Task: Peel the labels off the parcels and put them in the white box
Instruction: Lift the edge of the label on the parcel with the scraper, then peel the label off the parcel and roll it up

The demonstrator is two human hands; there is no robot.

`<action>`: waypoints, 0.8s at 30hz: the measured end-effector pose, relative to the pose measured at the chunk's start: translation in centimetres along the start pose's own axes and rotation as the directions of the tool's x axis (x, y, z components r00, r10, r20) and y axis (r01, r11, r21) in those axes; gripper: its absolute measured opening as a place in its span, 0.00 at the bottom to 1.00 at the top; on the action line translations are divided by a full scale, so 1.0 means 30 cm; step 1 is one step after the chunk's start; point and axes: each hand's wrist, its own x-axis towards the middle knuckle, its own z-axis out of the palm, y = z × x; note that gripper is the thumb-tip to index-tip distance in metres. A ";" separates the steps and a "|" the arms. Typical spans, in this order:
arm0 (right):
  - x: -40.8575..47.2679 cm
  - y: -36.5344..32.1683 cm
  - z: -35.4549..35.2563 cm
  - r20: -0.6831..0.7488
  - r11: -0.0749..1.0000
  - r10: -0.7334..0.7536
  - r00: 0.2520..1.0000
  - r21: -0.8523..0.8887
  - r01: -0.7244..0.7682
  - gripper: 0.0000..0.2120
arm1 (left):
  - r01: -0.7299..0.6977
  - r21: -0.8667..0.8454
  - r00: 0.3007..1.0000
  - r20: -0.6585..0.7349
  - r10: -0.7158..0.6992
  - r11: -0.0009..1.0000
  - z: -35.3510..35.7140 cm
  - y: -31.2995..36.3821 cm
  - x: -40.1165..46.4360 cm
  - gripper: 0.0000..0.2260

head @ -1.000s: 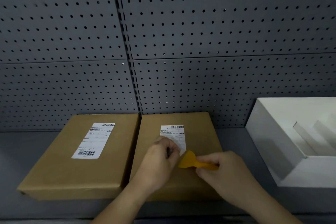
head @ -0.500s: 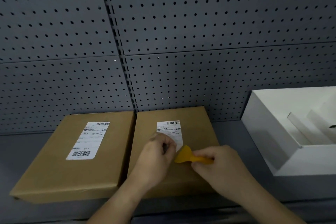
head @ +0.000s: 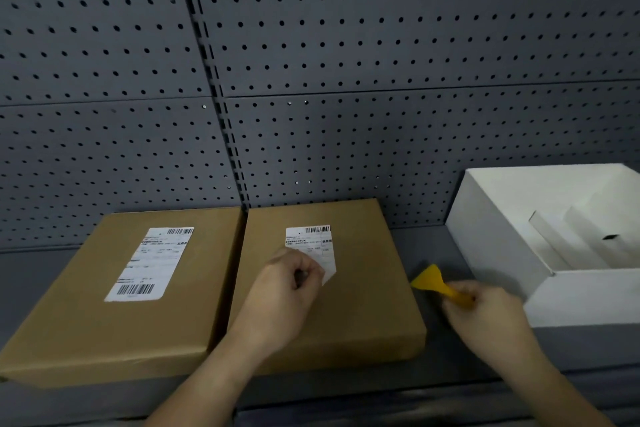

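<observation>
Two brown parcels lie side by side on the grey shelf; the left parcel has its label stuck flat. On the right parcel, the left hand pinches the lifted lower end of the label. The right hand grips a yellow scraper beside the white box.
</observation>
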 end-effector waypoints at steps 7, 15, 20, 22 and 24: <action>0.015 0.065 0.079 0.008 0.977 -0.047 0.999 -0.206 0.048 0.09 | -0.001 -0.005 1.000 0.029 0.001 1.000 -0.013 0.002 -0.003 0.07; -0.029 -0.101 -0.001 -0.126 0.971 -0.233 0.964 0.015 0.237 0.15 | 0.039 -0.018 0.999 0.029 -0.039 0.999 -0.011 0.001 0.000 0.07; -0.017 -0.362 0.057 0.180 0.812 -0.584 0.792 0.109 0.574 0.16 | 0.030 -0.025 0.999 0.040 -0.029 0.999 -0.015 0.000 0.000 0.05; 0.015 -0.388 0.109 0.292 0.813 -0.576 0.764 0.107 0.572 0.20 | 0.030 -0.034 0.998 0.062 -0.028 0.999 -0.021 0.004 -0.005 0.05; 0.034 -0.383 0.141 0.300 0.792 -0.604 0.738 0.126 0.597 0.15 | 0.043 -0.072 0.996 0.081 -0.037 0.996 -0.031 0.006 -0.003 0.06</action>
